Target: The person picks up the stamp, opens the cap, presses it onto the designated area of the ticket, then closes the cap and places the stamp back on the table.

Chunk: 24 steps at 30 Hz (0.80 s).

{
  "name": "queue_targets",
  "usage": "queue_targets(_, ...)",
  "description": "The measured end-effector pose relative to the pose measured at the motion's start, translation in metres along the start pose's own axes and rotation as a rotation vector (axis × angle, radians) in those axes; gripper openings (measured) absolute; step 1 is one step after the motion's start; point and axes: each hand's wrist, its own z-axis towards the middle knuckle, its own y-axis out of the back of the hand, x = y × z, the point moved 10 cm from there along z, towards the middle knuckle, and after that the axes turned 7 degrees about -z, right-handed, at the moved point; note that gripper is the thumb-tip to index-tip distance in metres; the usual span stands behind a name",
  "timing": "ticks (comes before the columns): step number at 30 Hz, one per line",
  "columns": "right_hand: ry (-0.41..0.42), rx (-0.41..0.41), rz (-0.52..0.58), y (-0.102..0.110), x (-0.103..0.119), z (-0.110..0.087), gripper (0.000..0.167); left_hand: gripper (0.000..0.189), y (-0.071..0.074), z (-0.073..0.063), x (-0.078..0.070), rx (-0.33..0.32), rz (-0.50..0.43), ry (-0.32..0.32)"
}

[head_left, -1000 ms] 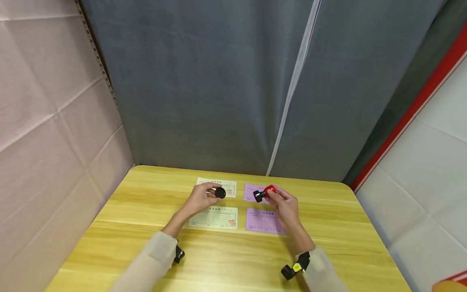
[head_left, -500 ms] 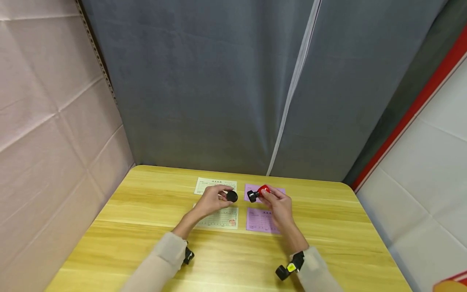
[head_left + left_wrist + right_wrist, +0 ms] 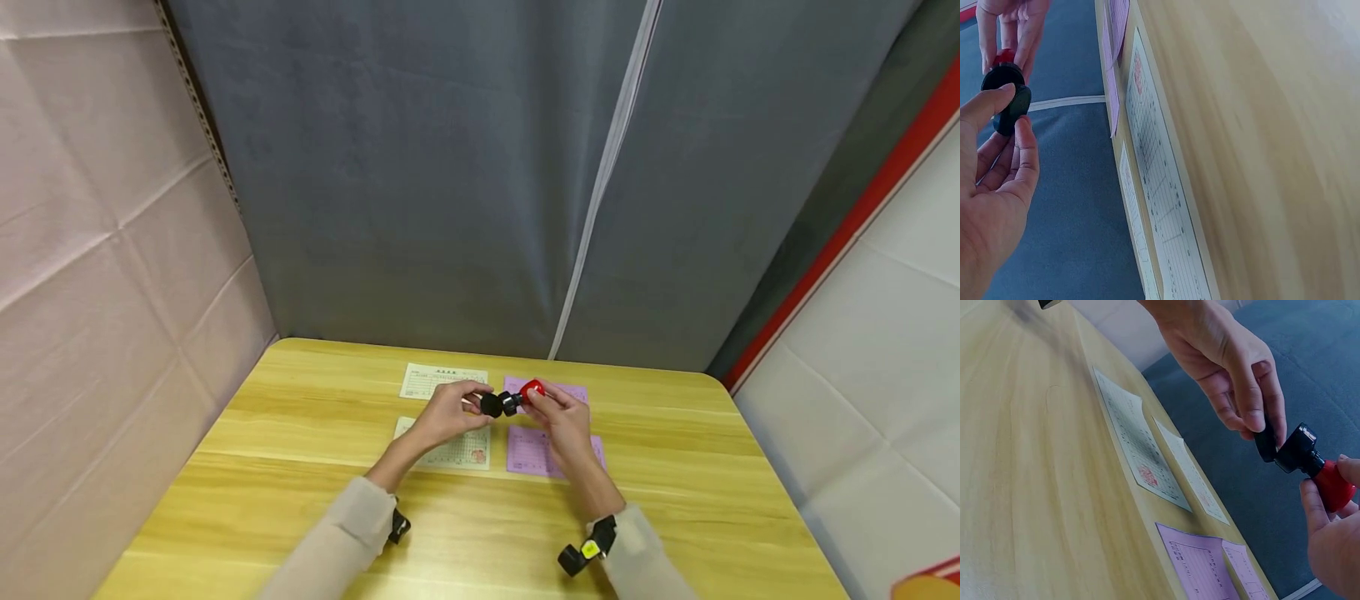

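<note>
Between thumb and fingers, my left hand (image 3: 446,412) pinches a round black cap (image 3: 491,406) by its edge. My right hand (image 3: 564,423) grips a stamp (image 3: 1297,450) by its rounded red handle (image 3: 1333,486), with its black head toward the cap. Cap and stamp head meet at their edges above the papers; the right wrist view shows them set at an angle to each other, with the cap not seated over the head. In the left wrist view the cap (image 3: 1012,112) partly covers the stamp head.
Beneath the hands, two pale printed slips (image 3: 457,455) lie on the left and two purple slips (image 3: 531,450) on the right of the wooden table (image 3: 300,433). A red seal mark (image 3: 1147,475) shows on the nearer pale slip. A grey curtain (image 3: 412,208) hangs behind.
My left hand has carried the cap to the right, while my right hand has brought the stamp slightly left. The gap between cap and stamp has closed.
</note>
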Motion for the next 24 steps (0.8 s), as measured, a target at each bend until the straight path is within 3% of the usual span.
queue_targets(10,0.017,-0.012,-0.014,-0.001,0.0,-0.004,0.047,0.041,-0.008,0.001,-0.003,-0.002,-0.011,0.001)
queue_targets(24,0.055,-0.042,0.012,-0.005,0.005,-0.011,0.049,0.035,-0.007,-0.002,-0.005,-0.093,-0.103,0.031)
